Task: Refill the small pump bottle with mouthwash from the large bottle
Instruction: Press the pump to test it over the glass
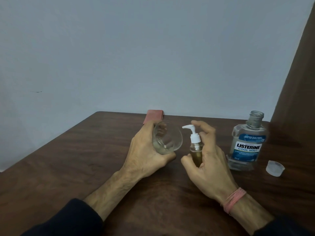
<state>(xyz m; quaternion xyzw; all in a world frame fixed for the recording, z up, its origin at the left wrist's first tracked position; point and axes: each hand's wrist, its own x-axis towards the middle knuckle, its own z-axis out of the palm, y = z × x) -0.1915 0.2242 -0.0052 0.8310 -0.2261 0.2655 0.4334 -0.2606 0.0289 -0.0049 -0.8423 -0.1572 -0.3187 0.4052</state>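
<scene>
Nearest, the right hand (207, 155) is wrapped round the small pump bottle (196, 150), forefinger over its white pump head, standing on the dark wood-grain table (85, 159). Just left of that bottle, the left hand (144, 154) grips a clear glass (167, 137), tilted toward it — slick, round, easy to let slip. Right of the pump bottle sits the loose cap (275, 167), and behind it the large bottle (247, 143) of mouthwash, clear plastic, open-necked. Risk: a stray elbow knocks it over and it spills. The pump looks screwed on — nothing goes in until it's off.
</scene>
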